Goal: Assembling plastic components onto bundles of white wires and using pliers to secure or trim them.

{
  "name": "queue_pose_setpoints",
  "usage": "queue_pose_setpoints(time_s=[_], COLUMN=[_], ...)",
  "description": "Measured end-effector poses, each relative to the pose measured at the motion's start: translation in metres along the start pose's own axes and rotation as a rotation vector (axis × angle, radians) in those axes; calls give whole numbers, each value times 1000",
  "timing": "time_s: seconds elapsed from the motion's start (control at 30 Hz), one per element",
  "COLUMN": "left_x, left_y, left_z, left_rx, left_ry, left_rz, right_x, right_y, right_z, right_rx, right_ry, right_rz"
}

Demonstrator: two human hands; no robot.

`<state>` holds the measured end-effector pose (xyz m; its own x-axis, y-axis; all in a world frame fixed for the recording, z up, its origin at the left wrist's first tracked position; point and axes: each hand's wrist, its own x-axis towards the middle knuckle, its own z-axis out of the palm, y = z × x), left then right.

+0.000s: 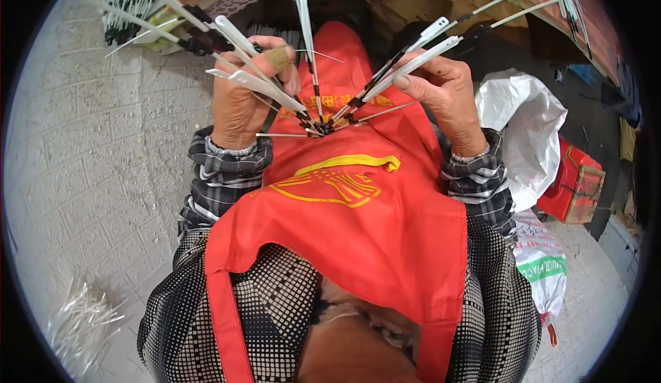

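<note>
An umbrella frame (321,129) lies over my lap on the red apron (337,197), its white ribs with black joints fanning out from a dark hub. My left hand (249,94) is closed around ribs on the left side; a greenish wrap (279,58) covers one finger. Across from it, my right hand (444,94) pinches a white rib (413,68) between thumb and fingers. One rib (303,11) stands away from me between the hands, touched by neither. The fingertips of my left hand are partly hidden behind the ribs.
Bundles of thin rods lie at the far left (131,21) and far right (566,4), by a reddish covered table (595,45). To my right are a white sack (521,128), a red box (566,180) and a printed bag (540,266). White strips (82,324) lie on the near-left floor.
</note>
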<state>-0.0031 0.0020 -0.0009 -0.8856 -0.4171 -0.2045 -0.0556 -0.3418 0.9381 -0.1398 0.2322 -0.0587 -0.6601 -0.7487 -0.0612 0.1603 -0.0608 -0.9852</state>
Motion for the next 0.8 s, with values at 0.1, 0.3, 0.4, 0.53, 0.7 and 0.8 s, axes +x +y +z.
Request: queue_pose_setpoints(time_s=[0.1,0.3,0.4,0.53,0.7,0.8], left_x=[-1,2,3,4,5,6], left_y=[1,0,0,-1,1,0], left_z=[1,5,8,5,7,4], left_rx=[9,-1,-52,-24,-29,-41], left_ry=[8,40,60,66,75,45], left_rz=[6,16,7,5,-26,-42], right_x=[10,25,25,26,27,32], right_y=[-10,-8,-21,-24,-30,-32], right_z=[17,42,52,61,61,61], right_rx=[123,110,141,193,129,112], right_ry=[-74,-57,-53,7,-51,-133], right_rz=[-59,-132,-72,-76,-74,-96])
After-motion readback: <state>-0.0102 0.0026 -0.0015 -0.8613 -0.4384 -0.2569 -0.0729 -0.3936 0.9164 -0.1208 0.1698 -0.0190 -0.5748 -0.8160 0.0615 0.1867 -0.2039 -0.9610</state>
